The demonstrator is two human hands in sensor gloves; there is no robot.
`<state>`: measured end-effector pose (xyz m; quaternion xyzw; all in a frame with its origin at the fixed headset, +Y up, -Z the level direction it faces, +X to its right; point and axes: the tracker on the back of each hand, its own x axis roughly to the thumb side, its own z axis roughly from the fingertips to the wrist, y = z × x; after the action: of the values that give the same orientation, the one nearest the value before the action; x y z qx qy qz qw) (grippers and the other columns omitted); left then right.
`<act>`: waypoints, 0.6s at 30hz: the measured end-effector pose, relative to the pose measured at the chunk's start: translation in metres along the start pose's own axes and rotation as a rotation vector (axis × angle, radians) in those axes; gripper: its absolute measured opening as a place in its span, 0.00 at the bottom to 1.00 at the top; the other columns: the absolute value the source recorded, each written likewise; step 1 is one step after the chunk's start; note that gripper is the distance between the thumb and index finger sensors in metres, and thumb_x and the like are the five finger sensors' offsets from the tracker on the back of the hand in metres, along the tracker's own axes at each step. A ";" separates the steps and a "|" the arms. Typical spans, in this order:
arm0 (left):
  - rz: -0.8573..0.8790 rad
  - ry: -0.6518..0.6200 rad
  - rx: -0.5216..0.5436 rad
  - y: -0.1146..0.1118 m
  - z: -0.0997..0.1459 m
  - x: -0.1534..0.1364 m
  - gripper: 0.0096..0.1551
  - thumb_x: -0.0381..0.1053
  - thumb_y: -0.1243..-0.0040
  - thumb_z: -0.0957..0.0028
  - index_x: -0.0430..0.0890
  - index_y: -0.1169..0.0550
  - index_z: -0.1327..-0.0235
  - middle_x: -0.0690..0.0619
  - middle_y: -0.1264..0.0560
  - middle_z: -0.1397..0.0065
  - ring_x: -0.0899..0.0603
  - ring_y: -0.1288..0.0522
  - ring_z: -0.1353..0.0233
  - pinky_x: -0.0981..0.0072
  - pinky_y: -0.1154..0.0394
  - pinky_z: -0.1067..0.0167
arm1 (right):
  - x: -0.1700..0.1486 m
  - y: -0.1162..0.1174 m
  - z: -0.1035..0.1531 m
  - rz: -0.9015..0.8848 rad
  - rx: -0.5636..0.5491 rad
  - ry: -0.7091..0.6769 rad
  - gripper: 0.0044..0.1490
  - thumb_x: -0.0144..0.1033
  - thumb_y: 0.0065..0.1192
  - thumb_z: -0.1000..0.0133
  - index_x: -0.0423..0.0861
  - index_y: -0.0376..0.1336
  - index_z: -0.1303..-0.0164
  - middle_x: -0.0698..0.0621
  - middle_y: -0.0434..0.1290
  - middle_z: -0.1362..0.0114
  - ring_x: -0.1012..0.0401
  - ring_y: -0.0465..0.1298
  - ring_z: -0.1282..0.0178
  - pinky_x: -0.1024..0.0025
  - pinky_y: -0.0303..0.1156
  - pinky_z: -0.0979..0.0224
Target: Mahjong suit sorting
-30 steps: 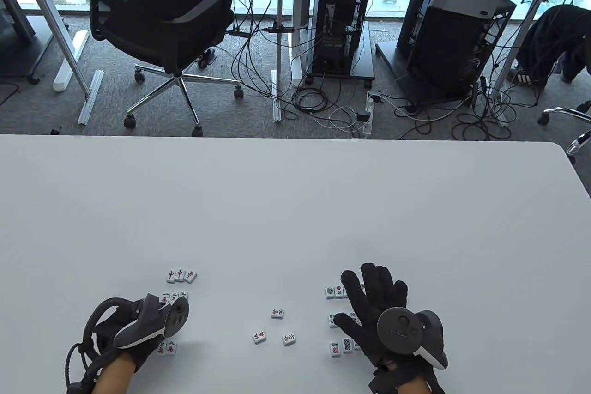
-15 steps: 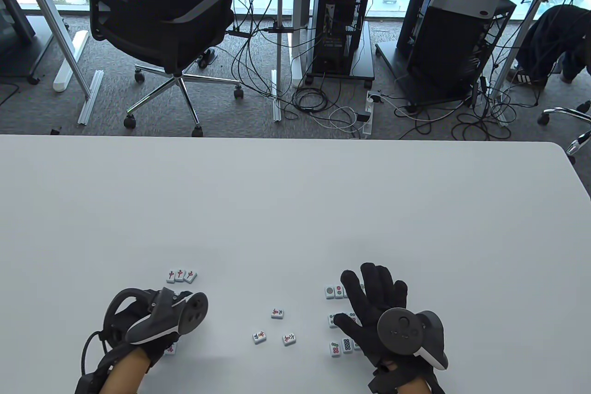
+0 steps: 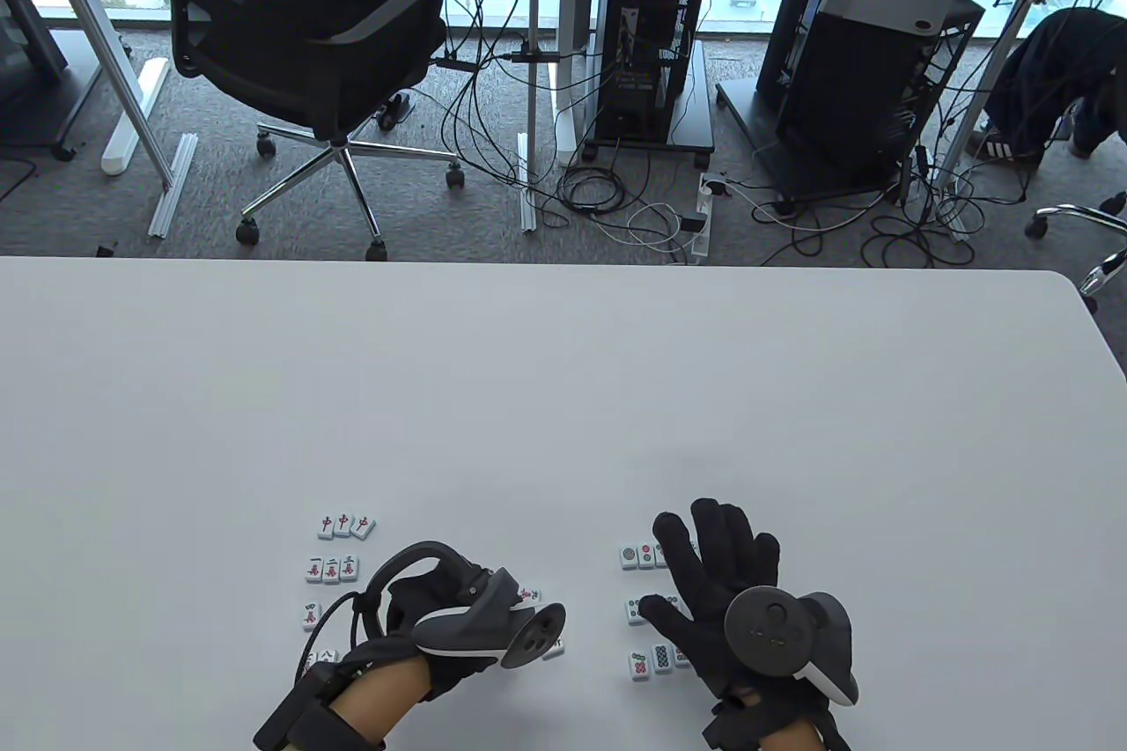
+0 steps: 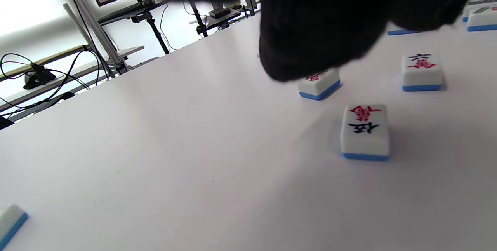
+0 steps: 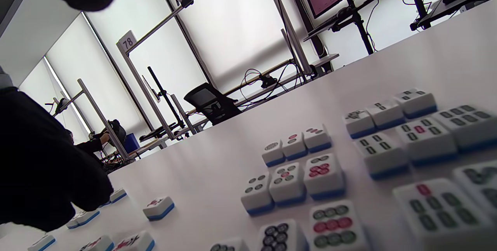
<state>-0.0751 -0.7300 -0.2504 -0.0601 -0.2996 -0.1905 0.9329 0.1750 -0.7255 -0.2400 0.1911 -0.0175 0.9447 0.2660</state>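
Observation:
White mahjong tiles with blue backs lie face up on the white table (image 3: 563, 399). My left hand (image 3: 440, 606) hovers over the loose character tiles mid-table; the tracker hides its fingers from above. In the left wrist view a gloved fingertip (image 4: 306, 56) comes down onto one loose tile (image 4: 319, 83), with a five-character tile (image 4: 365, 130) and a six-character tile (image 4: 422, 70) lying free beside it. My right hand (image 3: 709, 562) lies flat with spread fingers over the dot and bamboo tiles (image 5: 295, 165), holding nothing.
Sorted at the left are a row of red-dragon tiles (image 3: 346, 526), a row of character tiles (image 3: 331, 569), and more character tiles (image 3: 311, 614) below. Dot tiles (image 3: 653, 663) sit by my right wrist. Chairs and cables stand beyond the table's far edge.
My left hand has swung right from the sorted character rows to the loose tiles in the middle, uncovering those rows. The right hand has stayed flat on its tiles.

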 end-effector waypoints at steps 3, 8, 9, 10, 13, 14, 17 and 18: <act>0.004 0.046 -0.062 -0.011 -0.006 0.002 0.35 0.72 0.45 0.62 0.43 0.11 0.75 0.66 0.16 0.90 0.55 0.22 0.91 0.59 0.20 0.79 | 0.000 0.000 0.000 -0.001 -0.001 -0.004 0.49 0.65 0.47 0.41 0.62 0.34 0.16 0.44 0.30 0.12 0.42 0.29 0.16 0.31 0.28 0.22; 0.033 0.138 -0.214 -0.026 -0.014 0.005 0.38 0.73 0.50 0.60 0.42 0.10 0.81 0.67 0.16 0.93 0.55 0.22 0.93 0.60 0.20 0.83 | 0.000 0.000 0.000 0.000 0.001 -0.006 0.48 0.65 0.47 0.41 0.62 0.34 0.16 0.44 0.30 0.12 0.42 0.29 0.16 0.31 0.28 0.22; 0.046 0.148 -0.235 -0.029 -0.015 0.006 0.38 0.73 0.50 0.60 0.42 0.10 0.81 0.67 0.16 0.92 0.55 0.22 0.93 0.60 0.20 0.83 | 0.000 0.000 0.000 0.000 0.001 -0.006 0.48 0.65 0.47 0.41 0.62 0.34 0.16 0.44 0.30 0.12 0.42 0.29 0.16 0.31 0.28 0.22; 0.050 0.151 -0.240 -0.031 -0.015 0.006 0.38 0.73 0.49 0.60 0.42 0.10 0.81 0.67 0.16 0.92 0.55 0.22 0.93 0.60 0.20 0.83 | 0.000 0.001 0.000 0.001 0.002 -0.006 0.49 0.65 0.47 0.41 0.62 0.34 0.16 0.44 0.30 0.12 0.42 0.29 0.16 0.31 0.28 0.22; 0.057 0.144 -0.236 -0.035 -0.016 0.008 0.36 0.72 0.45 0.61 0.40 0.11 0.80 0.67 0.16 0.91 0.55 0.22 0.92 0.60 0.20 0.81 | 0.000 0.001 0.000 0.004 0.004 -0.006 0.48 0.65 0.47 0.41 0.62 0.34 0.16 0.44 0.30 0.12 0.42 0.29 0.16 0.31 0.28 0.22; 0.061 0.142 -0.233 -0.035 -0.015 0.008 0.36 0.71 0.44 0.61 0.39 0.12 0.79 0.67 0.15 0.91 0.55 0.22 0.92 0.60 0.20 0.81 | 0.000 0.001 0.000 0.005 0.004 -0.006 0.48 0.65 0.47 0.41 0.62 0.34 0.16 0.44 0.30 0.12 0.42 0.29 0.16 0.31 0.28 0.22; 0.074 0.138 -0.242 -0.033 -0.013 0.007 0.34 0.69 0.39 0.63 0.40 0.12 0.73 0.67 0.15 0.87 0.55 0.21 0.90 0.60 0.20 0.78 | 0.001 0.001 0.000 0.007 0.007 -0.005 0.48 0.65 0.47 0.41 0.62 0.34 0.16 0.44 0.30 0.12 0.42 0.29 0.16 0.31 0.28 0.22; 0.078 0.136 -0.244 -0.032 -0.012 0.006 0.33 0.69 0.38 0.64 0.40 0.13 0.71 0.67 0.15 0.86 0.55 0.21 0.89 0.60 0.19 0.77 | 0.001 0.001 0.000 0.008 0.008 -0.006 0.49 0.65 0.47 0.41 0.62 0.34 0.16 0.44 0.30 0.12 0.42 0.29 0.16 0.31 0.28 0.22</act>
<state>-0.0772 -0.7640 -0.2568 -0.1717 -0.2077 -0.1929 0.9435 0.1737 -0.7260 -0.2393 0.1947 -0.0153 0.9453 0.2614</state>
